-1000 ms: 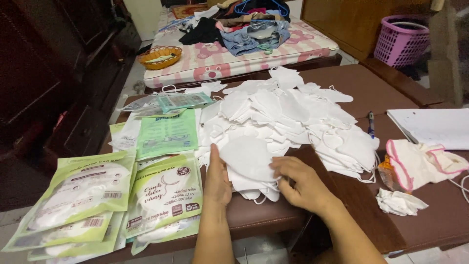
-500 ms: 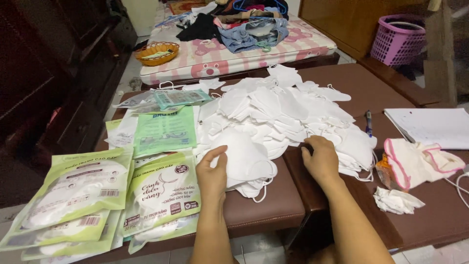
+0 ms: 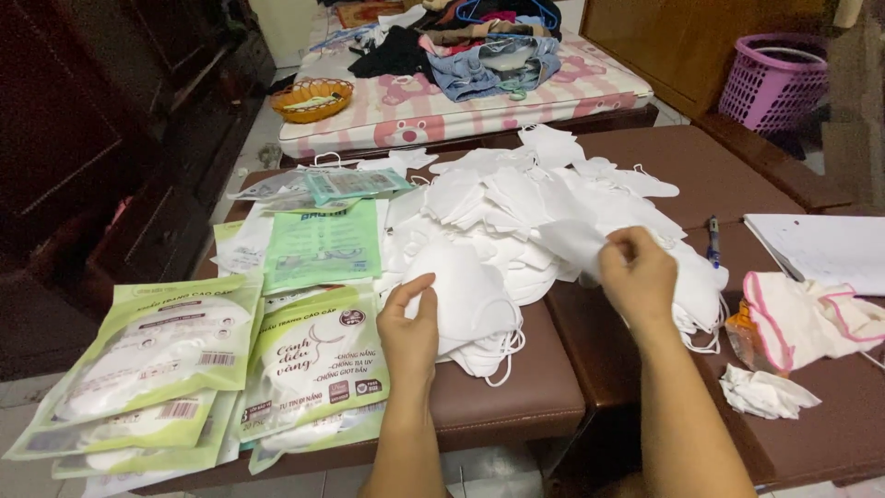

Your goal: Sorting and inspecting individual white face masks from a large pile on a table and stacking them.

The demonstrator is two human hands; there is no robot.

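Masks (image 3: 553,221) heap on the counter (image 3: 516,406); left hand (image 3: 410,332) presses the near stack (image 3: 470,309), right hand (image 3: 636,277) pinches one, which could drag neighbours off by tangled loops.

Green mask packets (image 3: 175,369) at table's left

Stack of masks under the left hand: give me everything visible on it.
The stack is a small neat pile of white folded masks, soft fabric by the look, with thin white ear loops hanging off its near edge. It lies flat on the brown padded table, against the big loose mask heap. The left hand rests its fingers on the stack's left side.
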